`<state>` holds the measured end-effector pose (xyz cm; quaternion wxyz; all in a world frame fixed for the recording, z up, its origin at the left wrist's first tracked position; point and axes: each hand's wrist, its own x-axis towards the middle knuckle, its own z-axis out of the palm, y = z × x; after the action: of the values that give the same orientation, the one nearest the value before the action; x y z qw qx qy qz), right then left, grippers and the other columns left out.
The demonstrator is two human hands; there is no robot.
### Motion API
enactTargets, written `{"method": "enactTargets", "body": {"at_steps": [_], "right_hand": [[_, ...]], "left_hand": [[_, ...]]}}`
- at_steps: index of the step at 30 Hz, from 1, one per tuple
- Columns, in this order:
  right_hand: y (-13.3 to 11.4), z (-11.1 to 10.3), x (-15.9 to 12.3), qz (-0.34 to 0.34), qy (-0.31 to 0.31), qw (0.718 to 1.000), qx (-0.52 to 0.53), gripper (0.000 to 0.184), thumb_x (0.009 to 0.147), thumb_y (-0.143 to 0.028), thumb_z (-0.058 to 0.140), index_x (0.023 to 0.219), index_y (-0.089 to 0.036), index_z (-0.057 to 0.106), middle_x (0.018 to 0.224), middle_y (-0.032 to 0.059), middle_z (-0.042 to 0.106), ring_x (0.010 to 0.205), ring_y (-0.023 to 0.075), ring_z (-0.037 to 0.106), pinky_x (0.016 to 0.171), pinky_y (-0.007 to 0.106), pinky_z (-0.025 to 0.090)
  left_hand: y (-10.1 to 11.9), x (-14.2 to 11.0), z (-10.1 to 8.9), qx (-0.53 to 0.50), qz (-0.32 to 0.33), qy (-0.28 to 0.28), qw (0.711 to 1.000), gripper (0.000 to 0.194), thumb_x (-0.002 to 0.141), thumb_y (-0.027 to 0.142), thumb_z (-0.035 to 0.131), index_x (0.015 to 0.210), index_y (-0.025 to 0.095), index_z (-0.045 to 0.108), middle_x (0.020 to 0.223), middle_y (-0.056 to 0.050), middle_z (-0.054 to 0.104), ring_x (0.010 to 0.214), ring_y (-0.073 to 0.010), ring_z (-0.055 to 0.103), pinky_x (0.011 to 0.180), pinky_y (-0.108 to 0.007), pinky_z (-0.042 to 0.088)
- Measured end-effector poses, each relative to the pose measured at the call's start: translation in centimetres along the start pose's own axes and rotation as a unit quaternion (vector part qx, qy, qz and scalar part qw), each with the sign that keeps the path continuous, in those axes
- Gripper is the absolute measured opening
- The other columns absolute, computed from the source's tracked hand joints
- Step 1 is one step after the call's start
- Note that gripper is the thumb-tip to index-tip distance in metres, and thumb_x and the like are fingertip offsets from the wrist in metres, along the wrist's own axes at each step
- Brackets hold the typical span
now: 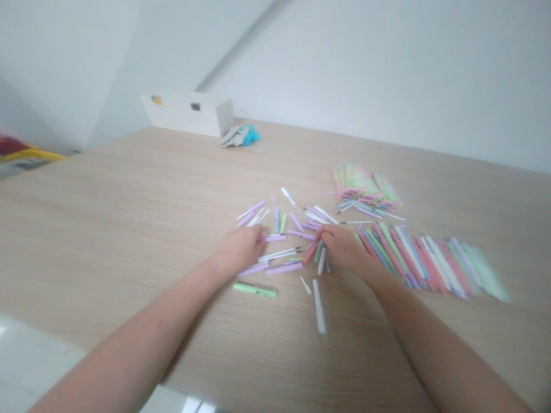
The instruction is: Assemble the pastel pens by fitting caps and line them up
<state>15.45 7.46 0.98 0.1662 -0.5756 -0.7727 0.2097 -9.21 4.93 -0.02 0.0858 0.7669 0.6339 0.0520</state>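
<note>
Pen parts in purple, white, green and red lie scattered across the table between my hands. At the left of this scatter, my left hand [240,250] is closed with curled fingers, and a purple pen piece [274,237] shows at its fingertips. White refills with dark tips [279,254] lie just to its right. My right hand [342,245] is closed in a pinch at the right side, among purple pieces and a red pen piece [310,253]. What either hand grips is hidden or blurred. A green pen [255,289] lies nearer me.
A long row of coloured pens [430,261] lies to the right. Behind it are stacked packs of pastel pieces [365,184]. A white box [185,115] and a crumpled grey and blue item [241,136] stand at the back left, near the wall. A clear strip [319,307] lies near the front.
</note>
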Motion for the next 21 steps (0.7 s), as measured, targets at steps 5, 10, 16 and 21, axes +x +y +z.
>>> {"method": "enactTargets", "body": {"at_steps": [5, 10, 16, 21], "right_hand": [[-0.5, -0.1, -1.4, -0.037, -0.041, 0.998, 0.025, 0.039, 0.084, -0.017, 0.035, 0.073, -0.020, 0.072, 0.072, 0.0008, 0.070, 0.069, 0.0160, 0.057, 0.066, 0.025, 0.038], [-1.1, 0.2, -2.3, -0.037, -0.053, 0.997, 0.028, 0.037, 0.083, -0.018, 0.039, 0.070, -0.020, 0.073, 0.058, -0.0013, 0.064, 0.051, 0.0125, 0.050, 0.052, 0.023, 0.032], [-2.0, 0.2, -3.1, -0.031, -0.023, 0.999, 0.030, 0.033, 0.083, -0.017, 0.042, 0.074, -0.021, 0.073, 0.057, -0.0029, 0.064, 0.049, 0.0113, 0.047, 0.051, 0.023, 0.031], [-2.3, 0.4, -3.9, -0.028, -0.001, 0.998, 0.057, 0.030, 0.084, -0.018, 0.042, 0.076, -0.020, 0.071, 0.074, -0.0013, 0.070, 0.066, 0.0137, 0.058, 0.063, 0.024, 0.037]], "left_hand": [[0.1, -0.1, -0.3, 0.006, -0.013, 0.005, 1.000, 0.026, 0.086, 0.036, 0.044, 0.092, 0.018, 0.061, 0.085, -0.013, 0.069, 0.078, -0.0264, 0.065, 0.062, -0.030, 0.043], [-0.1, 0.0, -0.5, -0.010, -0.014, 0.009, 1.000, 0.026, 0.088, 0.034, 0.041, 0.087, 0.017, 0.060, 0.086, -0.012, 0.069, 0.079, -0.0244, 0.064, 0.066, -0.030, 0.043], [-1.7, 0.4, -1.4, -0.094, 0.002, 0.040, 0.995, 0.022, 0.086, 0.031, 0.041, 0.079, 0.018, 0.057, 0.070, -0.005, 0.063, 0.063, -0.0175, 0.057, 0.057, -0.026, 0.036], [-2.8, 0.3, -2.2, -0.124, 0.035, -0.025, 0.991, 0.018, 0.076, 0.030, 0.051, 0.064, 0.019, 0.056, 0.062, -0.001, 0.058, 0.059, -0.0152, 0.054, 0.054, -0.025, 0.032]]}}
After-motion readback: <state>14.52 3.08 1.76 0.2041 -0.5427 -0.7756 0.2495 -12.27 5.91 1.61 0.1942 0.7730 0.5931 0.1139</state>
